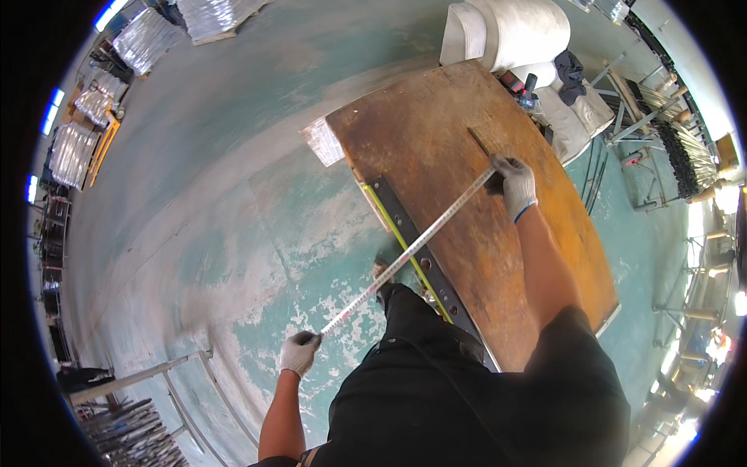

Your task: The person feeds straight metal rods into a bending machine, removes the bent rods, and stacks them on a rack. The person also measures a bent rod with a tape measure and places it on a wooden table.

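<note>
A white measuring tape blade (408, 251) runs stretched on a slant between my two gloved hands, crossing above the near edge of the brown worktable (432, 128). My left hand (300, 353) grips its lower end out over the floor. Over the tabletop, my right hand (515, 184) holds the upper end; whether a tape case sits in that palm is hidden. A thin dark rod (478, 142) reaches from beside my right fingers across the wood. Beneath the blade, a dark flat bar with holes (402, 222) lies along the table edge, with a yellow-green strip (388, 219) beside it.
White padded rolls (525, 35) stand past the table's far right corner, near a cordless power tool (528, 93) and dark cloth (569, 76). Racks of long rods (671, 128) stand right. A metal frame (140, 376) is at lower left. Wrapped pallets (76, 154) line the left wall.
</note>
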The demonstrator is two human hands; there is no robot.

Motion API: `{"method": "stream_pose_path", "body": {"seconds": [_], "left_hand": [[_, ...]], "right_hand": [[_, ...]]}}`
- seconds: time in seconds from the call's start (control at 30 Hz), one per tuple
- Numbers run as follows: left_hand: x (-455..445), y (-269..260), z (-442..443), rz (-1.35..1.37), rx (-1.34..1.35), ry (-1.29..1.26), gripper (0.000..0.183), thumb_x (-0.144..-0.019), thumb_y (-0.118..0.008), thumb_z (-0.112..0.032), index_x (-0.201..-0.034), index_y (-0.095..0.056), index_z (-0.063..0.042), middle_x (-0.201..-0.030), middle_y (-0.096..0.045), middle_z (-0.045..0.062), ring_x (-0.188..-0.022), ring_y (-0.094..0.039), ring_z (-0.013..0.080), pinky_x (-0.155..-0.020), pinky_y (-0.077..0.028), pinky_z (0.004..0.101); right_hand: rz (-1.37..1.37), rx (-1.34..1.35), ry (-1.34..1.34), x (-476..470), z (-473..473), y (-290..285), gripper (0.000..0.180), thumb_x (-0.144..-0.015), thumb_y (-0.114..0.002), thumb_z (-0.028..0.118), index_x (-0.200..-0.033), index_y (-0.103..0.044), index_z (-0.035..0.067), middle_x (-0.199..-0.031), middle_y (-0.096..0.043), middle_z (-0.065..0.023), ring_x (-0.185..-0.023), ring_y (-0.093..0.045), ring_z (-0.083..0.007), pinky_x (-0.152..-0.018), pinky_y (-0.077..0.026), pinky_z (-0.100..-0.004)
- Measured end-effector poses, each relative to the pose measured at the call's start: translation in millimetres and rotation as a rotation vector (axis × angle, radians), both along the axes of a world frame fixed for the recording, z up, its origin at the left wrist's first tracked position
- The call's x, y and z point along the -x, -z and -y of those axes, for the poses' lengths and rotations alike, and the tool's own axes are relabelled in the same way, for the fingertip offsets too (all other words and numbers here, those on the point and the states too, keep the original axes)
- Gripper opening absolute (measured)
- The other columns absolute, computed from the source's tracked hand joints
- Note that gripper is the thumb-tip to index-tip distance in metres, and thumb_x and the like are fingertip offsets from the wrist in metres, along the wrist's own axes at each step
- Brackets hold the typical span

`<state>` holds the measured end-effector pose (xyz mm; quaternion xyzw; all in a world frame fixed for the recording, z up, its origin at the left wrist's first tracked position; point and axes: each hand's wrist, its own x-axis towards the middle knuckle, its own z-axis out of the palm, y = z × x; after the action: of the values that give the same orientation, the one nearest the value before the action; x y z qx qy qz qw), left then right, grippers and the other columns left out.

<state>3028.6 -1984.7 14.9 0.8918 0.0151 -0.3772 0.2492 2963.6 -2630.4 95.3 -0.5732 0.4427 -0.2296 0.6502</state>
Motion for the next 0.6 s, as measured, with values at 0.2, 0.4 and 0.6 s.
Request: {"method": "stream_pose_path", "body": {"seconds": [0.2, 0.4, 0.6], "left_hand": [[-121.4, -11.1, 86.5, 0.167, -0.074, -0.039, 0.044, -0.100, -0.087, -0.046, -0.115, -0.088, -0.005, -0.098, -0.085, 0.021, -0.094, -0.085, 0.0313, -0.088, -0.063, 0.0427], [-201.9, -10.4, 153.2, 0.198, -0.088, 0.019, 0.043, -0.101, -0.085, -0.046, -0.112, -0.088, -0.004, -0.092, -0.083, 0.021, -0.087, -0.082, 0.0348, -0.082, -0.061, 0.0443], [-232.8, -19.7, 186.0, 0.198, -0.137, 0.085, 0.039, -0.100, -0.085, -0.043, -0.106, -0.088, -0.004, -0.089, -0.082, 0.019, -0.085, -0.082, 0.0346, -0.080, -0.061, 0.0445]], "right_hand": [[-0.215, 0.277, 0.148, -50.5, 115.5, 85.4, 0.037, -0.110, -0.082, 0.036, -0.117, -0.082, -0.001, -0.088, -0.081, -0.0088, -0.074, -0.076, -0.0203, -0.071, -0.062, -0.0378], [-0.640, 0.766, -0.016, -77.7, 121.9, 123.1, 0.027, -0.099, -0.085, 0.023, -0.122, -0.087, 0.009, -0.117, -0.085, -0.0190, -0.114, -0.081, -0.0383, -0.102, -0.062, -0.0472], [-0.746, 0.919, -0.133, -84.8, 130.0, 141.4, 0.022, -0.095, -0.087, 0.018, -0.116, -0.088, 0.011, -0.120, -0.082, -0.0189, -0.117, -0.076, -0.0429, -0.105, -0.061, -0.0506]]}}
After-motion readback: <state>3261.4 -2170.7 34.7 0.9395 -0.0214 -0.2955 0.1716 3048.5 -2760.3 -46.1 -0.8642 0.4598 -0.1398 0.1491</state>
